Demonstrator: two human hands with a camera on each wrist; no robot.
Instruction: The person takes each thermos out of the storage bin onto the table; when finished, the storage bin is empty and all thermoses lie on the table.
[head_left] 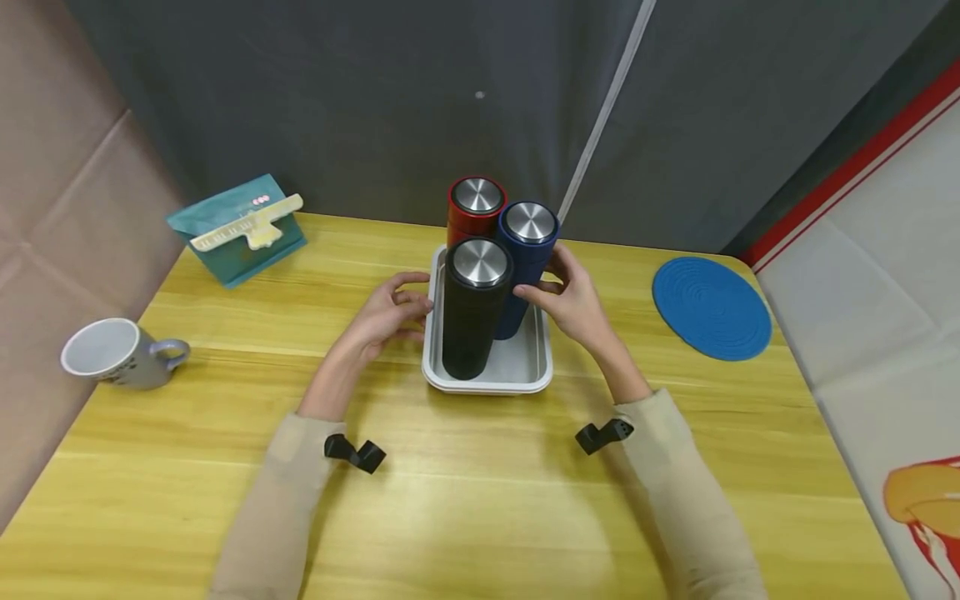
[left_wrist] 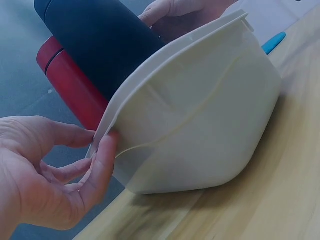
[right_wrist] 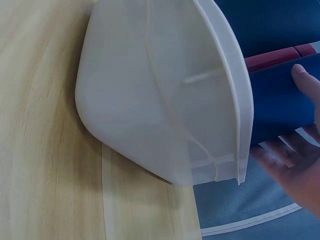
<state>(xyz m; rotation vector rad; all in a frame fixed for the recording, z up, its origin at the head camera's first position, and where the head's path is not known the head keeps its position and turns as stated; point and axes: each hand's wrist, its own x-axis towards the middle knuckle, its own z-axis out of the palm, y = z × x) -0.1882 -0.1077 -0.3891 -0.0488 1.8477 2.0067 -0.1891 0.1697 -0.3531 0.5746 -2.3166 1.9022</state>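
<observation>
Standing far left: mug point(head_left: 138, 367), print too small to read. Then teal pouch point(head_left: 242, 260), clip point(head_left: 243, 228) across it, lettering illegible. Left hand point(head_left: 390, 315) pinching left rim of white bin point(head_left: 519, 368). Inside: black bottle point(head_left: 471, 321), red bottle point(head_left: 469, 223), blue bottle point(head_left: 527, 260), upright, lids up; black partly hiding red. Right hand point(head_left: 573, 304) gripping blue bottle. Far right, round blue mat point(head_left: 712, 308).
</observation>
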